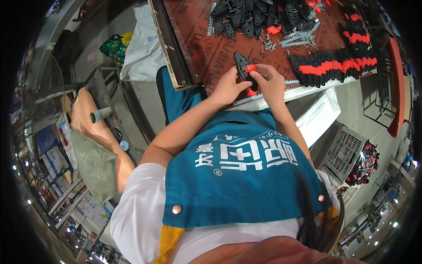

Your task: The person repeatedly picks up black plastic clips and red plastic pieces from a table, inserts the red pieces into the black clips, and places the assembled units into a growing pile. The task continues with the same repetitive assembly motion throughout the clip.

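Observation:
My left hand (228, 88) is closed around a black, elongated plastic housing (240, 60), held tilted over the table's front edge. My right hand (271, 83) pinches a small red plastic piece (251, 68) against the housing's inner side. Whether the piece is seated in it I cannot tell. Just below my fingers shows another bit of red plastic (251, 92), partly hidden by the hands. A neat row of black parts with red pieces (325, 68) lies to the right of my right hand.
The reddish-brown board tabletop (193, 44) carries a heap of black housings (246, 17), toothed metal strips (303, 38) and small springs (268, 44). A second group of black-and-red parts (355, 33) sits far right. A grey crate (345, 152) stands lower right; white sacking (143, 48) hangs left.

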Action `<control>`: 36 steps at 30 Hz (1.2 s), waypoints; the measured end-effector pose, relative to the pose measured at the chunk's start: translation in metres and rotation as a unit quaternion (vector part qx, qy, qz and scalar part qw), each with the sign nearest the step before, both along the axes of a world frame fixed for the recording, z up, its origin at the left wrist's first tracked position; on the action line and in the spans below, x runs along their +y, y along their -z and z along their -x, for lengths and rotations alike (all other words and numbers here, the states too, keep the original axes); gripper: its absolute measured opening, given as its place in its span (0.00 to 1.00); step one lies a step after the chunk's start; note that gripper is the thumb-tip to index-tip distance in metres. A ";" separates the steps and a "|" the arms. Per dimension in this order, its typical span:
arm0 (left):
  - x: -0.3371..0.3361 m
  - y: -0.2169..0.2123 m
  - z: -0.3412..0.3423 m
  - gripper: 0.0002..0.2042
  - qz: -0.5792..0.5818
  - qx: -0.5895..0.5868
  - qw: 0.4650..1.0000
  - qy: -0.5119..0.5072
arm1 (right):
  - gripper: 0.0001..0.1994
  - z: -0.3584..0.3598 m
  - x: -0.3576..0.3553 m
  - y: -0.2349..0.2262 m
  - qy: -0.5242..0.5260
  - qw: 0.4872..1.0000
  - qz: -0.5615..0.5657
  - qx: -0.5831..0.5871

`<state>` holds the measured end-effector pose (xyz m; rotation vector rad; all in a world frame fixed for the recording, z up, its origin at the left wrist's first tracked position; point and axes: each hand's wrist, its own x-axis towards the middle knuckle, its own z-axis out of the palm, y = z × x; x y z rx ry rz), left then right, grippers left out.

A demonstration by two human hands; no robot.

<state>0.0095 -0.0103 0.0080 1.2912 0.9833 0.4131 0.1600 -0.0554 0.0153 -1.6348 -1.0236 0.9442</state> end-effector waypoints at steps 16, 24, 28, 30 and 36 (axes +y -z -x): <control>0.007 0.002 0.009 0.31 0.028 -0.095 0.995 -0.006 | 0.35 -0.111 -0.036 0.032 0.145 0.787 0.136 -0.584; 0.010 -0.010 0.010 0.29 0.061 -0.101 0.993 -0.014 | 0.26 -0.124 -0.012 0.058 0.046 0.735 0.046 -0.675; 0.012 -0.007 0.015 0.28 0.061 -0.123 0.990 -0.034 | 0.23 -0.155 -0.003 0.073 0.080 0.700 0.023 -0.709; 0.013 -0.006 0.017 0.27 0.071 -0.117 0.990 -0.035 | 0.23 -0.178 -0.002 0.075 0.096 0.674 0.027 -0.732; 0.013 0.002 0.024 0.23 0.086 -0.101 0.991 -0.029 | 0.23 -0.237 0.005 0.072 0.105 0.636 0.037 -0.764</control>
